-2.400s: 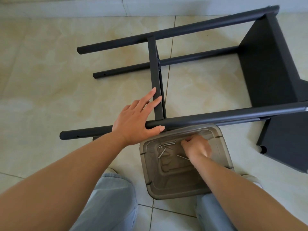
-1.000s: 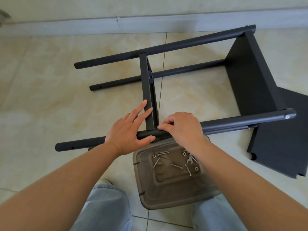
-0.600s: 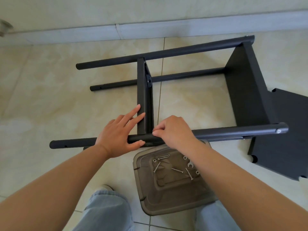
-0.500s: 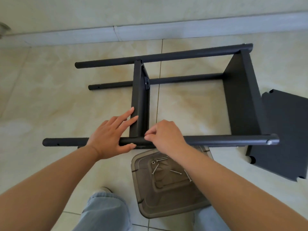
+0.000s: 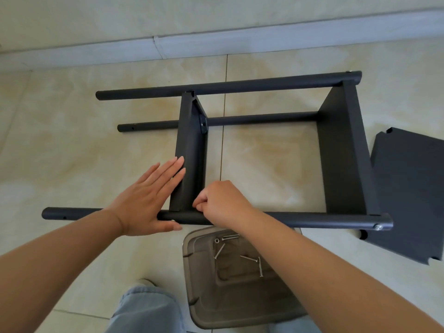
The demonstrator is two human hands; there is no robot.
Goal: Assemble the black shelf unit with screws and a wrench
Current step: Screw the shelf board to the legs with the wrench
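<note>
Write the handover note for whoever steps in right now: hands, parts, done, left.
Left hand: flat and open, fingers against the middle shelf panel, thumb under the near pole.
Right hand: fingers curled in a pinch at the joint of that panel and the near pole; what it pinches is hidden.
Shelf frame lies on its side on the floor tiles. End panel is on, with a screw in the near pole's end.
Spare screws lie in the clear tray. Loose panel lies to the right.
Left: fasten the middle panel, fit the loose panel. No wrench in view.
</note>
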